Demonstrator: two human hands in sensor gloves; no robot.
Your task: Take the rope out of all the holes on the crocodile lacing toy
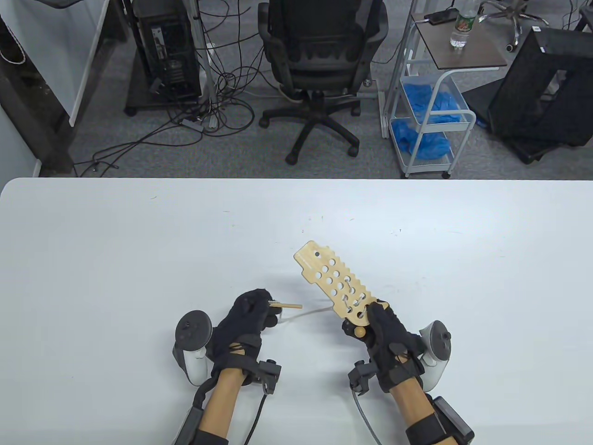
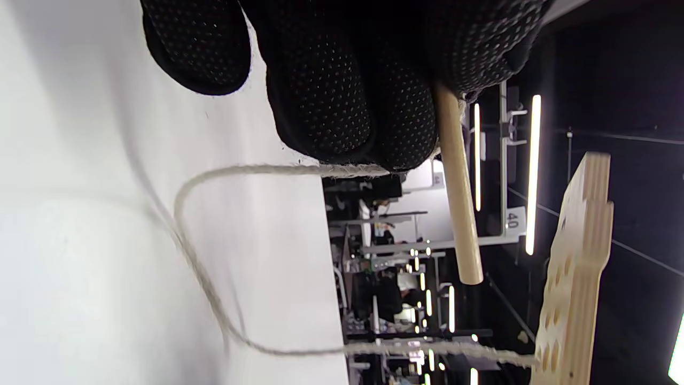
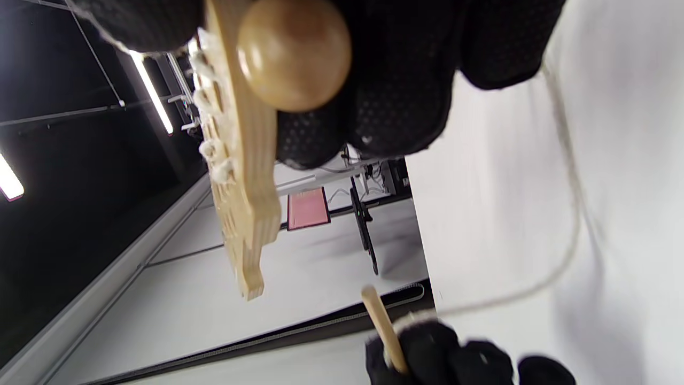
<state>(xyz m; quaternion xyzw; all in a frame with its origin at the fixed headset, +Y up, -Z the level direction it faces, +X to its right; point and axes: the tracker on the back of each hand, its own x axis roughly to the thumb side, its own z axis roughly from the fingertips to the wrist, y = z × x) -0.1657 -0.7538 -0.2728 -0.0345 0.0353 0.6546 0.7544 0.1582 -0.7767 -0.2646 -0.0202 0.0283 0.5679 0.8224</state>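
A: What did the hands hold?

B: The left hand (image 1: 248, 315) had its fingers curled and pinched a thin wooden stick (image 1: 286, 305), the needle at the end of the rope (image 1: 309, 313). The stick pointed toward the toy (image 1: 332, 281). The right hand (image 1: 384, 336) gripped the near end of the toy, fingers curled around it, next to a round wooden knob (image 1: 359, 332).

A: And where was the toy?

B: It was lifted above the table (image 1: 116, 259), its free end pointing away from the person. The left hand was to the left of the toy, apart from it. The rope ran from that hand in a slack curve to the toy's near part, where it passed through some holes beside the right hand. The holes farther from the hand were open.

A: Could you read any writing?

B: In the left wrist view, only the number "40" on a white tag (image 2: 512, 220) behind the toy. The label of the bottle (image 1: 461, 25) was too small.

A: The room?

B: The table was white. Beyond the toy stood a black chair (image 1: 319, 69), a computer tower (image 1: 164, 51) with many cables on the grey floor, and a cart (image 1: 433, 106) with blue bags.
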